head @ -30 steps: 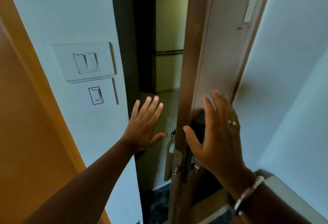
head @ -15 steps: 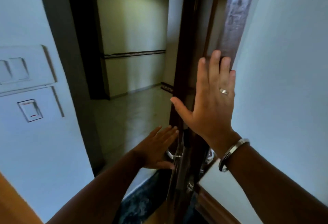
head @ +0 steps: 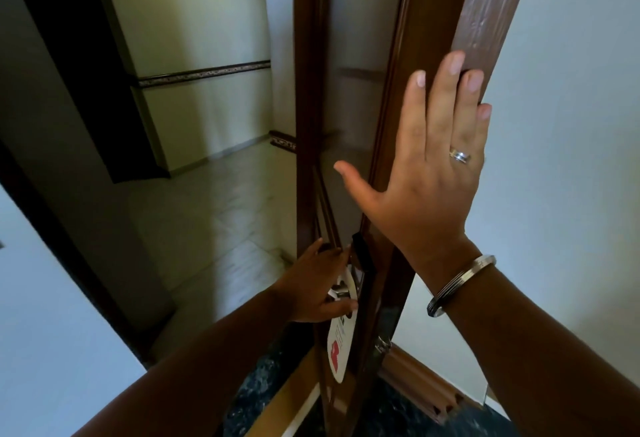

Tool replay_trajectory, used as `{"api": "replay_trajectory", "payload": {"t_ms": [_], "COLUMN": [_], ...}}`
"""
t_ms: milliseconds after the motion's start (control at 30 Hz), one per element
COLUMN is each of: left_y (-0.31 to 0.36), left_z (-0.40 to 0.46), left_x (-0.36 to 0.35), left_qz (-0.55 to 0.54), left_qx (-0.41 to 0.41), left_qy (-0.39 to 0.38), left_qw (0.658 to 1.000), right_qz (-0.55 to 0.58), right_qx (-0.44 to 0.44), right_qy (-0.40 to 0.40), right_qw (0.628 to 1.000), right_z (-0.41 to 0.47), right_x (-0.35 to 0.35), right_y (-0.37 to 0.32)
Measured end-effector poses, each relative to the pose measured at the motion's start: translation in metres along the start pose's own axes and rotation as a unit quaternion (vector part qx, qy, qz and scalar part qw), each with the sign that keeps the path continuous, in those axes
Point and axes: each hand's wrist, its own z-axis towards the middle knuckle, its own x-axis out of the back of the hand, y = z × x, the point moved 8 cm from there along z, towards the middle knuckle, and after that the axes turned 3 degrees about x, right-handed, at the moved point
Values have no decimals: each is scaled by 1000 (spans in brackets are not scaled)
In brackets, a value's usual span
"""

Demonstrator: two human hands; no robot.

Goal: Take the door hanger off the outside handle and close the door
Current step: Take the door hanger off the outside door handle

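Note:
The brown wooden door (head: 491,3) stands open and I see it almost edge-on. A white door hanger (head: 337,350) with a red mark hangs from the silver outside handle (head: 338,291). My left hand (head: 311,284) reaches round the door's edge to the outer side, fingers over the hanger's top and thumb under the handle. My right hand (head: 429,173) lies flat against the door's edge and inner side, fingers spread, holding nothing. It wears a ring and a metal bracelet.
Beyond the doorway lies a pale tiled corridor floor (head: 214,214) with a dark door frame (head: 69,55) on the left. A white wall (head: 571,124) is close on the right, with wooden skirting (head: 426,388) below. The metal latch (head: 382,344) sticks out of the door's edge.
The view has swung right and closer to the door. My left hand went from open in the gap to round the outside handle, where the hanger now shows. My right hand stays flat on the door.

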Motion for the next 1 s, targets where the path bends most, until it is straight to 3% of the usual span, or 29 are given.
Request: {"api": "replay_trajectory", "payload": {"t_ms": [200,667,867,1000], "left_y": [-2,-25,-45,-68], "left_z": [4,28,40,46], "left_x": [-9,7,7,-1], "left_qz": [-36,43,86,19], "left_qx": [29,-100,-74,-6], "left_qy": [-19,-148,-245,-283], "left_qw": [999,983,963,959], "right_qz": [2,23,45,56], "right_qx": [1,11,5,1], "right_qy": [1,0,0,7], "right_qw": [1000,1000,999,998], "right_z": [-1,-1,-1,-2], "right_x": [1,1,1,0], "right_y": [5,8,8,7]}}
